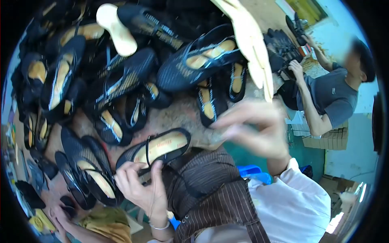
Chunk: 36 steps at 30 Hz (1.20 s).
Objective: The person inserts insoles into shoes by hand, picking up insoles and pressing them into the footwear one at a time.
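My left hand [139, 186], with a bracelet at its wrist, grips the heel end of a black mesh shoe [162, 148]. Inside this shoe lies a pale insole with red lettering, and a thin strap crosses its opening. My right hand [259, 125] is raised to the right of the shoe, clear of it. Motion smears its fingers, so whether they hold anything cannot be made out. Beyond my hands, a large dark shoe [198, 60] rests on the pile. Loose pale insoles [253, 44] stick out at the top.
Many black shoes [117, 81] crowd the worktable [174, 115]. More pairs [91, 174] sit left of my left hand. A co-worker in a grey shirt [338, 91] handles dark shoes at the right. Another person's arm [77, 231] reaches in at the lower left.
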Motion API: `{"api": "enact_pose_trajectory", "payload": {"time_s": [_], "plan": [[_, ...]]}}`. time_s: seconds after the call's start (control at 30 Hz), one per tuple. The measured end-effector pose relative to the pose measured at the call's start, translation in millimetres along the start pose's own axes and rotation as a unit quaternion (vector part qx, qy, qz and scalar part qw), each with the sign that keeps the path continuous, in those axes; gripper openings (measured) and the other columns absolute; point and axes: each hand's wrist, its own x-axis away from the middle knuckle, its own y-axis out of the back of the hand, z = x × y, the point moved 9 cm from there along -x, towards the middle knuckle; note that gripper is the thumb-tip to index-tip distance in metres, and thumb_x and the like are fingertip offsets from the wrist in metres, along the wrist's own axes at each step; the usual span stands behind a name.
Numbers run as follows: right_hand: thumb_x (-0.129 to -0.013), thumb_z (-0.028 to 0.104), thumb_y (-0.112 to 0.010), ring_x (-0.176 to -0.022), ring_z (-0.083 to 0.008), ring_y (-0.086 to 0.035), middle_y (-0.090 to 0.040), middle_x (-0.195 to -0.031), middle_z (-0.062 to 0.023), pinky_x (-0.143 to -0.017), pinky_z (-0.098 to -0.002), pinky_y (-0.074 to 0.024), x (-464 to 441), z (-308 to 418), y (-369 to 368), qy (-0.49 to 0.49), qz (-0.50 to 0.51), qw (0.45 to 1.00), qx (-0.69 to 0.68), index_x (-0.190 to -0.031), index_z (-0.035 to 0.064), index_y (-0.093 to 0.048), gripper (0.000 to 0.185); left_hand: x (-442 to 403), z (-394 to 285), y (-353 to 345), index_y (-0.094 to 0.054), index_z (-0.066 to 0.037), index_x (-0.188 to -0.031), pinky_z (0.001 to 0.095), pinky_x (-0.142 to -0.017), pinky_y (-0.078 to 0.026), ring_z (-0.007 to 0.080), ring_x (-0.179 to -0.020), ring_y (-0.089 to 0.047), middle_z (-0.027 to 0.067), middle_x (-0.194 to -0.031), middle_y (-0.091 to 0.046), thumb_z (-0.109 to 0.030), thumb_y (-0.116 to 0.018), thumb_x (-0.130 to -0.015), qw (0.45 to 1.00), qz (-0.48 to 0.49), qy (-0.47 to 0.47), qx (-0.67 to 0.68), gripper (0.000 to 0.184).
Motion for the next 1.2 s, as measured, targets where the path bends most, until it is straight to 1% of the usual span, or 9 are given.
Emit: {"api": "enact_pose_trajectory", "payload": {"time_s": [0.13, 0.23, 0.37, 0.47, 0.63, 0.9, 1.0, 1.1, 1.2], "plan": [[-0.093, 0.021, -0.07, -0.078, -0.022, -0.073, -0.076, -0.088, -0.0137, -0.072, -0.0304, -0.0556, 0, -51, 136, -0.123, -0.303, 0.92, 0.217, -0.103, 0.0001, -0.077, 0.024, 17, -35, -115, -0.066, -0.003, -0.081, 0.0475, -0.068, -0.053, 0.0403, -0.074, -0.069, 0.018, -0.077, -0.07, -0.052, -0.08, -0.08, 0.975, 0.202, 0.021, -0.092, 0.05], [-0.095, 0.031, -0.069, -0.096, -0.0203, -0.072, -0.076, -0.105, -0.0175, -0.086, -0.0335, -0.0551, -49, -120, 164, -0.206, -0.226, 0.9, 0.312, -0.116, -0.0015, -0.073, 0.039, 8, -33, -127, -0.07, 0.0, -0.078, 0.0478, -0.063, -0.053, 0.0414, -0.067, -0.069, 0.0215, -0.069, -0.069, -0.047, -0.077, -0.083, 0.987, 0.14, -0.013, -0.082, 0.048], [-0.092, 0.028, -0.072, -0.11, -0.0272, -0.07, -0.07, -0.127, -0.0191, -0.096, -0.038, -0.0532, -122, -184, 180, -0.145, -0.118, 0.857, 0.481, -0.132, -0.0004, -0.064, 0.05, -3, -60, 49, -0.076, -0.001, -0.082, 0.0344, -0.065, -0.056, 0.0255, -0.064, -0.071, 0.0093, -0.076, -0.074, -0.025, -0.084, -0.075, 0.979, 0.155, 0.009, 0.135, 0.026], [-0.089, 0.024, -0.075, -0.107, -0.0252, -0.07, -0.071, -0.125, -0.0136, -0.095, -0.0362, -0.0532, -153, -251, 187, -0.108, 0.023, 0.944, 0.31, -0.137, -0.0003, -0.06, 0.057, 19, -51, 143, -0.055, 0.016, -0.133, 0.0391, -0.095, -0.053, 0.0328, -0.101, -0.069, 0.0259, -0.117, -0.069, -0.016, -0.083, -0.078, 0.951, 0.208, -0.196, 0.119, 0.069], [-0.09, 0.014, -0.072, -0.093, -0.0172, -0.067, -0.07, -0.1, -0.0043, -0.087, -0.0327, -0.0529, -149, -225, 196, -0.127, 0.033, 0.953, 0.273, -0.125, 0.0002, -0.065, 0.038, -5, 40, 151, -0.064, 0.006, -0.082, 0.0436, -0.083, -0.044, 0.0375, -0.091, -0.058, 0.0173, -0.088, -0.063, 0.0, -0.078, -0.065, 0.976, 0.056, -0.06, -0.202, 0.022], [-0.101, 0.019, -0.059, -0.12, -0.0204, -0.062, -0.069, -0.126, -0.0131, -0.105, -0.0342, -0.0446, -56, -35, 225, 0.009, -0.232, 0.942, 0.241, -0.134, 0.0006, -0.061, 0.038, 51, 126, 73, -0.066, 0.001, -0.084, 0.053, -0.094, -0.046, 0.0366, -0.082, -0.062, 0.018, -0.081, -0.065, -0.033, -0.072, -0.089, 0.947, 0.203, -0.007, -0.248, 0.035], [-0.1, 0.019, -0.058, -0.112, -0.0183, -0.063, -0.069, -0.123, -0.0114, -0.099, -0.0323, -0.0467, -11, -13, 114, -0.001, -0.037, 0.997, 0.069, -0.13, 0.001, -0.063, 0.035, 29, 109, 73, -0.066, -0.002, -0.089, 0.0523, -0.099, -0.046, 0.035, -0.08, -0.062, 0.0153, -0.083, -0.065, -0.046, -0.072, -0.087, 0.93, 0.179, 0.007, -0.321, 0.045], [-0.099, 0.019, -0.057, -0.104, -0.0162, -0.065, -0.07, -0.119, -0.0097, -0.092, -0.0304, -0.0488, 35, -21, -25, -0.031, 0.284, 0.947, -0.144, -0.125, 0.0013, -0.066, 0.033, -35, 46, 69, -0.068, -0.004, -0.114, 0.0441, -0.089, -0.049, 0.0347, -0.097, -0.061, 0.0147, -0.096, -0.064, -0.005, -0.073, -0.082, 0.958, -0.039, -0.145, -0.246, 0.033], [-0.098, 0.019, -0.056, -0.097, -0.014, -0.066, -0.071, -0.115, -0.008, -0.085, -0.0285, -0.0509, 75, -31, -89, -0.103, 0.381, 0.884, -0.248, -0.121, 0.0017, -0.068, 0.031, -111, 20, 6, -0.068, -0.005, -0.114, 0.0414, -0.086, -0.053, 0.0339, -0.107, -0.063, 0.0132, -0.109, -0.067, -0.001, -0.07, -0.079, 0.944, 0.014, -0.254, -0.211, 0.035]]}}
